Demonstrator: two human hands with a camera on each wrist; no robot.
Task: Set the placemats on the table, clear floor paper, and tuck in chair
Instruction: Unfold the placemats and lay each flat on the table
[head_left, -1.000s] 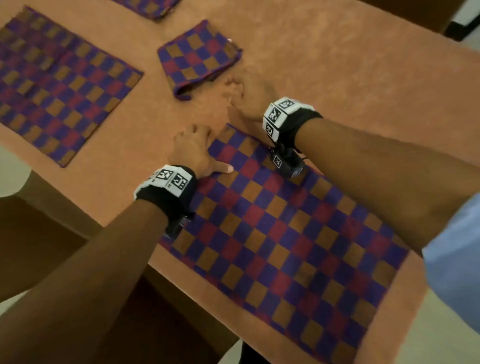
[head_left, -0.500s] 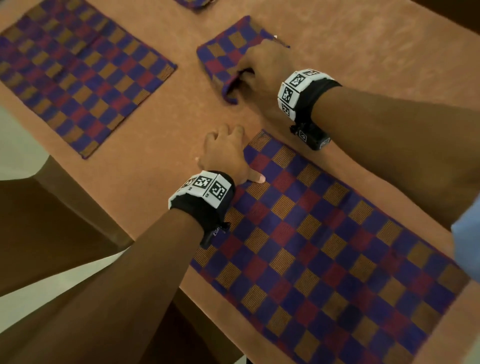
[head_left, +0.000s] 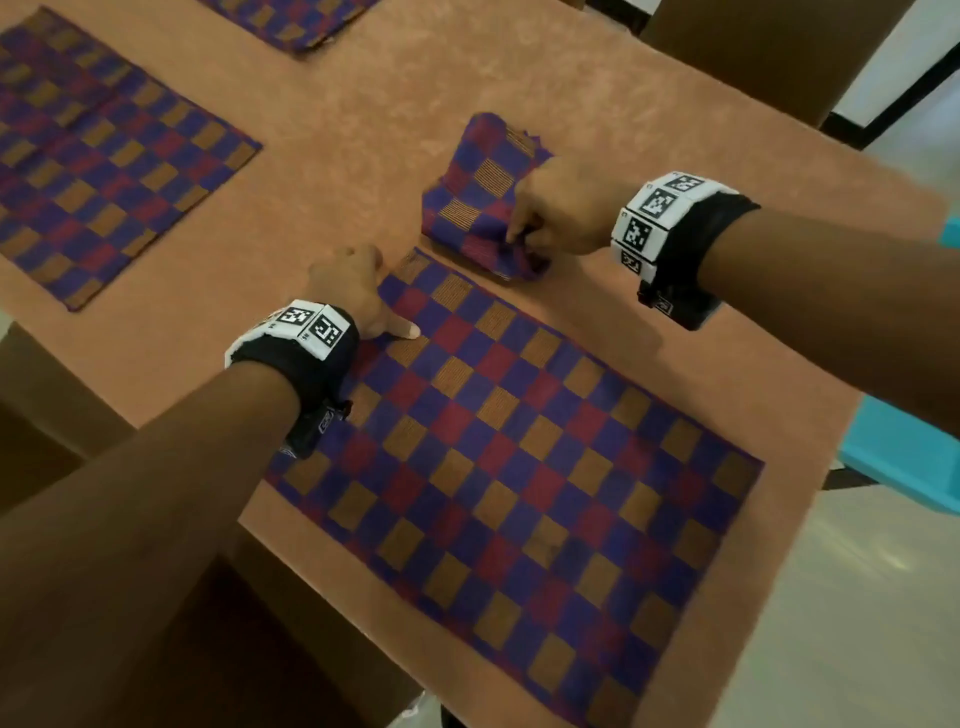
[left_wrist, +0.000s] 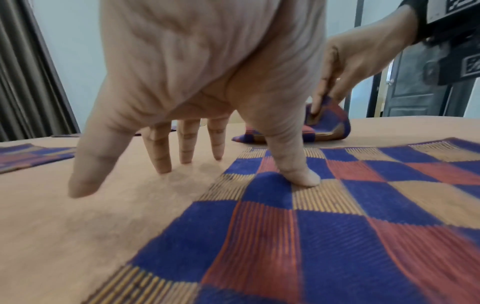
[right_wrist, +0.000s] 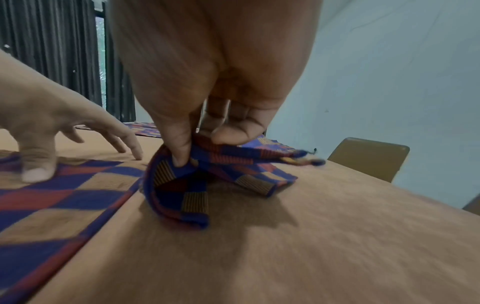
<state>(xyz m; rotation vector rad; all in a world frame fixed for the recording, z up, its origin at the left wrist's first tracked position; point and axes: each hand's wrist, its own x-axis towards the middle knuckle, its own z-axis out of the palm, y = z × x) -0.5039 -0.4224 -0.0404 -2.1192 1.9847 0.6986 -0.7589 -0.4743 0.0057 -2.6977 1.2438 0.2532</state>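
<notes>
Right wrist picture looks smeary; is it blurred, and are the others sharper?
Right wrist view: motion-blurred, worst on the folded placemat and the left hand; soft shadow beneath the cloth. Left wrist view: the flat placemat shows crisp weave mid-frame, smeared toward the edges. Head view: sharpest, dim light, no glare.

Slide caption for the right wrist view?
The right hand pinches the folded placemat; the left hand rests on the spread placemat.

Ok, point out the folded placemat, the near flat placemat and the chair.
folded placemat (head_left: 478, 197), head view, top face.
near flat placemat (head_left: 519, 467), head view, its middle.
chair (right_wrist: 369, 158), right wrist view, its backrest.
</notes>
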